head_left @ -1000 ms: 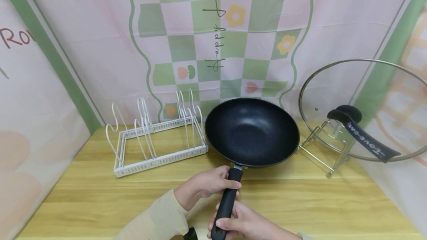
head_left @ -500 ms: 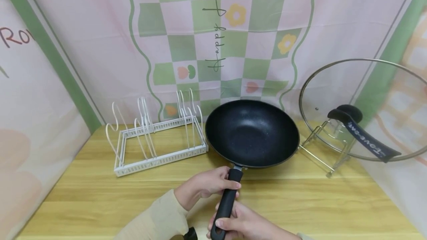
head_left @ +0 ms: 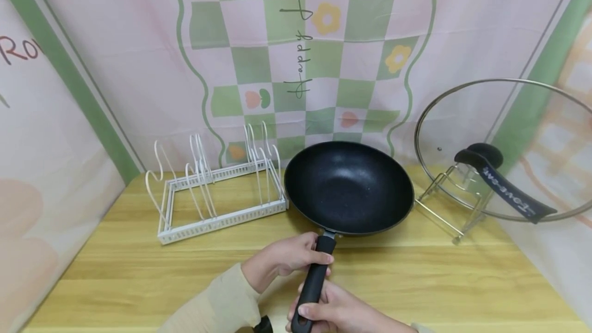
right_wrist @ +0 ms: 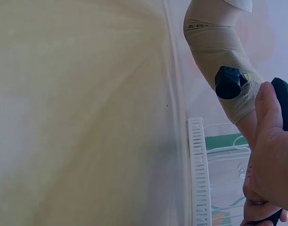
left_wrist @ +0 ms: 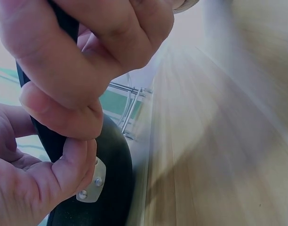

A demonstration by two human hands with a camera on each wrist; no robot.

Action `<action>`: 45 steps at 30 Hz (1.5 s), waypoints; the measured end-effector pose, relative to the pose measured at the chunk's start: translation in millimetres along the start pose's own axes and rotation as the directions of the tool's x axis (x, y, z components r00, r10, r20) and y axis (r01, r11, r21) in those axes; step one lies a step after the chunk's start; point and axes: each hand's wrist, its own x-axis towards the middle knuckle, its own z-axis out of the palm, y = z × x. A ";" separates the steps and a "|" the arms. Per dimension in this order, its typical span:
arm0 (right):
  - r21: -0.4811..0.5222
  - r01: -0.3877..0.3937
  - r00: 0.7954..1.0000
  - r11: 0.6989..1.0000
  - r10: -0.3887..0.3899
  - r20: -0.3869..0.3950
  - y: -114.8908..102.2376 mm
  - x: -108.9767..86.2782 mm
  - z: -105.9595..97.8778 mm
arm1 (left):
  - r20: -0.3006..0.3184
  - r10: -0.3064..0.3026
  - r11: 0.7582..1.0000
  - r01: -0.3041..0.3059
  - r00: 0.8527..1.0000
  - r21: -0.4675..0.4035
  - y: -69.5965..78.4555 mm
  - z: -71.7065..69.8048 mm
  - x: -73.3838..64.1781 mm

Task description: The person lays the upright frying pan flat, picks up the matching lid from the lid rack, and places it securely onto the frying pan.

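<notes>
A black wok [head_left: 349,189] with a long black handle [head_left: 313,284] is held in front, its hollow facing up and towards me. My left hand [head_left: 289,256] grips the handle close to the wok, thumb across the top. Lower down, my right hand [head_left: 339,307] holds the handle's end, its thumb beside the hanging hole. In the left wrist view both hands wrap the handle, and the riveted bracket [left_wrist: 92,183] shows on the wok's outside. The wok seems raised off the wooden table; its underside is hidden in the head view.
Left of the wok stands a white rack [head_left: 224,220] with upright wire loops, close to its rim. On the right a glass lid [head_left: 439,117] with a black handle leans in a wire stand [head_left: 439,217]. A patterned curtain [head_left: 319,66] hangs behind the wooden table [head_left: 416,281].
The wok's far rim has dropped slightly in the head view. Both hands keep the same grip on the handle. The rack and lid have stayed in place.
</notes>
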 end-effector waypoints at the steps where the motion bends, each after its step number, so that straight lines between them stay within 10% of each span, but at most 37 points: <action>1: 0.002 -0.002 1.000 1.000 0.002 -0.001 -0.1 0.1 0.2 | 0.001 -0.001 1.000 0.001 1.000 0.001 0.2 -0.1 0.0; 26: 0.053 0.017 0.998 0.998 -0.020 0.051 1.2 0.8 1.8 | 0.026 -0.086 0.986 0.089 0.996 -0.141 -0.5 -5.6 -2.9; 45: 0.091 -0.088 0.996 0.992 0.089 -0.015 -9.8 -4.7 -3.6 | 0.044 -0.038 0.978 0.046 0.998 -0.204 -9.1 -3.8 -3.8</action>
